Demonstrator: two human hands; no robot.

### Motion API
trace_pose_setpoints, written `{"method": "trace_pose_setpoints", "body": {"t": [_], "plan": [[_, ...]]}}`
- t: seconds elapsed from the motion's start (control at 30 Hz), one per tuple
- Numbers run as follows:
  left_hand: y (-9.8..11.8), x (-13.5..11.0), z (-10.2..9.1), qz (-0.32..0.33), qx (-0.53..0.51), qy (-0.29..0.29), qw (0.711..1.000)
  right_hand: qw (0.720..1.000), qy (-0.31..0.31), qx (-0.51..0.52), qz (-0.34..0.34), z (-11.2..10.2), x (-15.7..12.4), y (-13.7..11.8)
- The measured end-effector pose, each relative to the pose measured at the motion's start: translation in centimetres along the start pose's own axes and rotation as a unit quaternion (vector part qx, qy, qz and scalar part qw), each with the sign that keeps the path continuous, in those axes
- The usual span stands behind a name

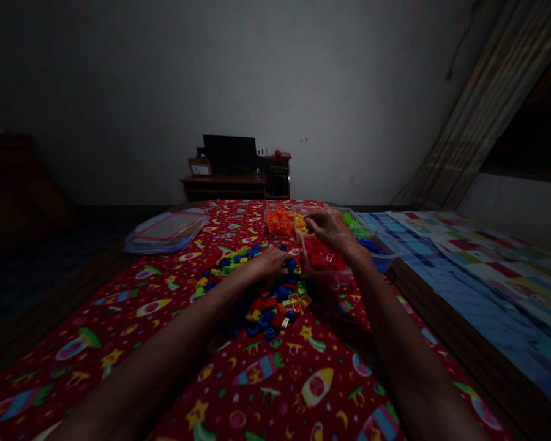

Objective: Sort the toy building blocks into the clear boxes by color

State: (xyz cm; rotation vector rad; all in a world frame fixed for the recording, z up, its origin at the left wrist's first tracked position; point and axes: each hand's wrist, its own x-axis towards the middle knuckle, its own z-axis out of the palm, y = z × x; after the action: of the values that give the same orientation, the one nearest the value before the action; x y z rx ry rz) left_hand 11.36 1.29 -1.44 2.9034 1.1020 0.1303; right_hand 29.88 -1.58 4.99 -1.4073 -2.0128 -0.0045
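Observation:
A mixed pile of small plastic toy bricks (239, 260) in blue, yellow, green and red lies on a red patterned cloth. My left hand (273, 263) rests on the pile with curled fingers, a blue piece (291, 265) right at the fingertips. Whatever it grips is hidden. My right hand (331, 229) hovers above the clear bins, its fingertips pinched beside the yellow bricks (300, 224); what they hold is too small to make out. Below that hand, a bin (330, 278) contains red bricks (321, 256). Orange bricks (280, 220) fill another bin.
Green pieces (354, 223) and blue pieces (371, 246) occupy bins on the right. Stacked clear lids (168, 231) lie at the left on the red cloth (239, 392). A dark wooden edge (441, 318) runs along the right side. Farther back stands a monitor (229, 154) by the wall.

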Motion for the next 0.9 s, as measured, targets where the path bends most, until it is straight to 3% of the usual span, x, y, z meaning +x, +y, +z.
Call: {"method": "trace_pose_setpoints", "body": {"t": [0.1, 0.23, 0.37, 0.53, 0.8, 0.9], "plan": [[-0.7, -1.7, -0.4, 0.011, -0.031, 0.038, 0.999, 1.0, -0.01, -0.003, -0.002, 0.4, -0.1, -0.5], [-1.7, -2.7, -0.8, -0.027, -0.113, 0.075, 0.99, 0.998, -0.058, 0.006, 0.0, 1.2, -0.6, -1.6], [-3.2, -3.3, -1.3, -0.055, -0.184, 0.121, 0.974, 0.987, -0.158, -0.004, -0.021, 2.9, -1.3, -3.0], [-4.9, -4.5, -2.1, -0.106, -0.198, 0.124, 0.967, 0.955, -0.278, -0.061, -0.083, 6.1, -2.2, -4.5], [-7.4, -6.5, -3.2, -0.157, -0.164, 0.161, 0.96, 0.952, -0.257, -0.155, -0.059, 8.3, -3.1, -3.4], [-7.2, -6.4, -2.8, -0.156, -0.148, 0.137, 0.967, 0.957, -0.232, -0.157, -0.076, 8.8, -3.4, -2.4]]}}
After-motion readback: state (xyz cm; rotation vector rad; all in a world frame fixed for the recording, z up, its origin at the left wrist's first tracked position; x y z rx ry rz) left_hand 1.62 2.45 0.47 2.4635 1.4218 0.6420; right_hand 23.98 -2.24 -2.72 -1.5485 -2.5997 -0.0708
